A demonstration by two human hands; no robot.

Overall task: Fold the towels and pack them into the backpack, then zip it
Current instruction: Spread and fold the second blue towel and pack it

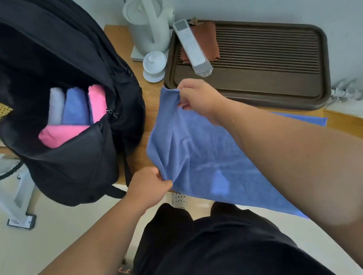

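Looking down from my head, I have the blue towel (pixel 212 156) spread out in front of me. It is a soft, plain terry cloth, rumpled into loose folds along its left edge. It lies across the near right part of the wooden table (pixel 138 92), runs on under my right forearm, and its near edge hangs past the table's edge toward my legs.

My left hand (pixel 149 184) pinches the near left corner, fingers curled round the cloth. My right hand (pixel 199 101) pinches the far left corner between thumb and fingers and lifts it a little off the table.

The black backpack (pixel 77 173) sits at the left end of the table with its main compartment unzipped and gaping toward me. Inside stand a pale grey towel (pixel 56 107), a folded blue one (pixel 75 107) and a pink towel (pixel 97 102) side by side, with a second pink towel (pixel 61 135) lying across in front of them.

Beyond the towel, against the pale wall, sits a dark brown slatted tea tray (pixel 284 92). A white remote control (pixel 192 47) and a rust-brown cloth (pixel 207 36) lie at its left end. Left of the tray stand a white electric kettle (pixel 146 27) and a small white lidded cup (pixel 154 64) on a saucer. The floor below is pale, with a white furniture leg (pixel 1 189) at the left.
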